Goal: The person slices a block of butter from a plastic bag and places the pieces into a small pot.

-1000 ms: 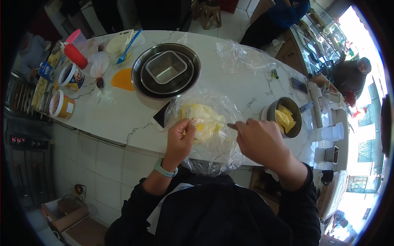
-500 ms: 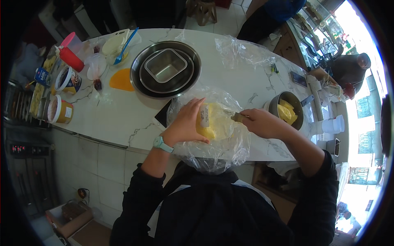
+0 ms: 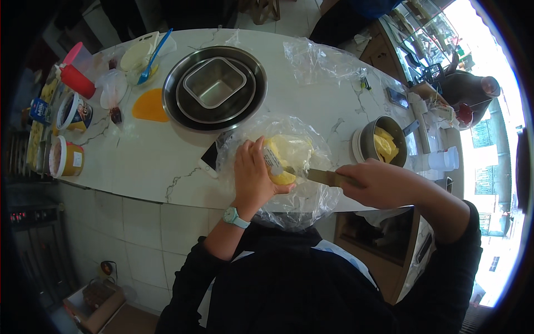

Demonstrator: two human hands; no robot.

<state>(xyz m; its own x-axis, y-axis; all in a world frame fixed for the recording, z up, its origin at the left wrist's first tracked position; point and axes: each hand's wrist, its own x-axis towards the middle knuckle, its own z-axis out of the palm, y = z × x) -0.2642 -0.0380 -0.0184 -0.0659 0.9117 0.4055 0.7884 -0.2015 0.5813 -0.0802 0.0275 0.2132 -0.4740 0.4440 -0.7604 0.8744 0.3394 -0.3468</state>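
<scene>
My left hand (image 3: 251, 175) is closed around a pale yellow block (image 3: 281, 177) with a white label, lying in a crumpled clear plastic bag (image 3: 306, 203) on the marble-patterned counter (image 3: 183, 150). My right hand (image 3: 384, 183) grips a long flat knife (image 3: 317, 176), its far end at the block's right side; the tip is hard to make out under the plastic. A dark phone with white edges (image 3: 209, 163) lies partly beneath the bag. Right of the bag stands a steel pot (image 3: 368, 136) holding yellow pieces (image 3: 384, 146).
Nested steel bowls (image 3: 172, 83) sit behind the bag, beside an orange scraper (image 3: 147, 104). Tubs (image 3: 75, 161), a red squeeze bottle (image 3: 77, 80) and a blue spatula (image 3: 150, 64) are at left. A phone (image 3: 397, 97) and clutter line the right. A person (image 3: 339, 19) stands beyond.
A second ago my left hand pinched the plastic; it now grips the block. Since the middle frame my right hand has moved rightward, showing more blade. The view has shifted slightly.
</scene>
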